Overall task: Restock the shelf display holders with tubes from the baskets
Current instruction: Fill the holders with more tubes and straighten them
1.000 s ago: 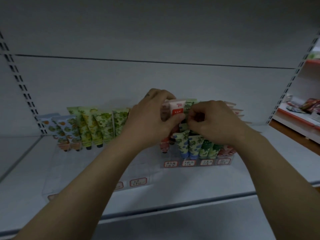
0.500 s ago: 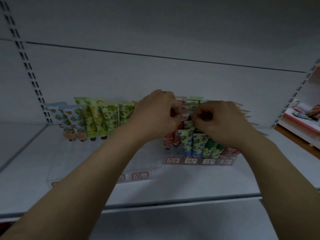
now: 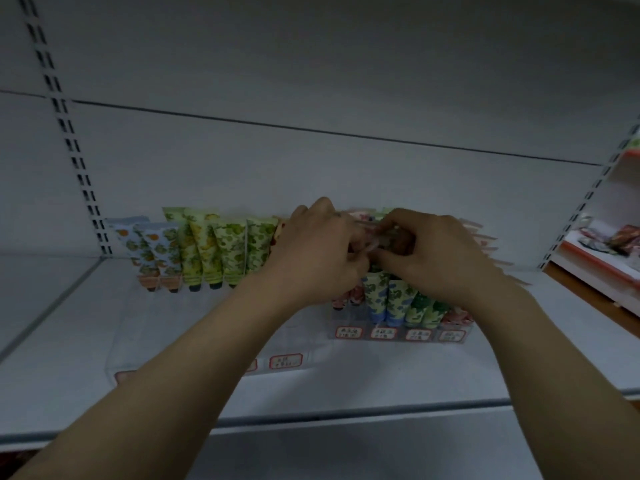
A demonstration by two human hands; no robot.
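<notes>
Two clear display holders stand on the white shelf point(image 3: 381, 382). The left holder point(image 3: 194, 358) carries blue-orange and yellow-green tubes point(image 3: 221, 247) at its back. The right holder point(image 3: 401, 336) is packed with pink, blue-green and green tubes point(image 3: 388, 299). My left hand point(image 3: 318, 258) and my right hand point(image 3: 433, 254) meet above the right holder's back rows, fingers curled and pinching the top edges of tubes point(image 3: 372, 233) there. The hands hide which tube each one holds. No basket is in view.
Red-framed price labels point(image 3: 285, 361) line the holders' front edges. Slotted uprights point(image 3: 69, 143) flank the white back panel. At the far right, another shelf point(image 3: 602, 261) holds packaged goods. The front lanes of the left holder hold no tubes.
Both hands have drawn closer together and a little lower into the back rows of the right holder. The pink-white tube seen upright between them a second ago is now mostly hidden.
</notes>
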